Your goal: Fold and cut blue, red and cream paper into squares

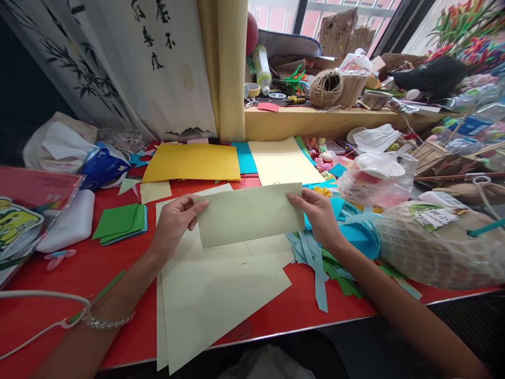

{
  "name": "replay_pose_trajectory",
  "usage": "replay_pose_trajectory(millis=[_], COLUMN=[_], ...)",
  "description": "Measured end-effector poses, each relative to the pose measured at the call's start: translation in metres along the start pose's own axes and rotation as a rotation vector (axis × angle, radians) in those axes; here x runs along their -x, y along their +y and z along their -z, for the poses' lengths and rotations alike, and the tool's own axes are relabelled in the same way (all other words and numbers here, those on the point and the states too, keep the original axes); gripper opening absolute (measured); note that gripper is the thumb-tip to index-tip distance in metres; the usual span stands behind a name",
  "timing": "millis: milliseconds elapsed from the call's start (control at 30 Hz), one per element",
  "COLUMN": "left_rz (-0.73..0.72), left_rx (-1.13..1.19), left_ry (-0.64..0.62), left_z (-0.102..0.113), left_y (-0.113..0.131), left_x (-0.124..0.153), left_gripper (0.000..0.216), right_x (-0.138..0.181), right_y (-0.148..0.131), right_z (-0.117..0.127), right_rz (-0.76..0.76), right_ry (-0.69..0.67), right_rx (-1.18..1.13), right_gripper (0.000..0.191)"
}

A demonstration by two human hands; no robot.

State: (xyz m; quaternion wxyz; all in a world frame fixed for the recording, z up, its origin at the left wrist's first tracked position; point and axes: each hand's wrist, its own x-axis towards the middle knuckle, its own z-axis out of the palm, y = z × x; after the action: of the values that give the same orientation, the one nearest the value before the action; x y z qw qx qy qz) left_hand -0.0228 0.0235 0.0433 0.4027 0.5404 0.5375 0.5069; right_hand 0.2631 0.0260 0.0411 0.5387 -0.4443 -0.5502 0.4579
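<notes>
A folded pale green paper [249, 215] is held up over the red table [98, 268]. My left hand [175, 220] pinches its left edge, thumb in front. My right hand [317, 213] grips its right edge the same way. Under it lie large pale green sheets [213, 295] reaching past the table's front edge. Strips of blue and green paper [319, 263] lie right of them, below my right hand.
Yellow [193, 162], blue and cream sheets lie at the back. A stack of green squares [120, 223] sits left. Plastic bags [430, 242] crowd the right side. A ledge behind holds a twine ball [325, 88], a bottle and clutter. A white cord [43, 300] crosses the front left.
</notes>
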Motion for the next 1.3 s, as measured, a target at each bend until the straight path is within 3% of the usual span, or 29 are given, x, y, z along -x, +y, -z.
replay_pose_trajectory(millis=[1300], left_rz=[-0.004], left_rx=[-0.013], left_ry=[0.036], left_z=[-0.0025], left_y=[0.0009], left_x=[0.0029], left_gripper=[0.022], right_x=[-0.0014], right_y=[0.0017], right_z=[-0.0009], right_rz=[-0.027], right_ry=[0.017], right_rx=[0.027], right_gripper=[0.025])
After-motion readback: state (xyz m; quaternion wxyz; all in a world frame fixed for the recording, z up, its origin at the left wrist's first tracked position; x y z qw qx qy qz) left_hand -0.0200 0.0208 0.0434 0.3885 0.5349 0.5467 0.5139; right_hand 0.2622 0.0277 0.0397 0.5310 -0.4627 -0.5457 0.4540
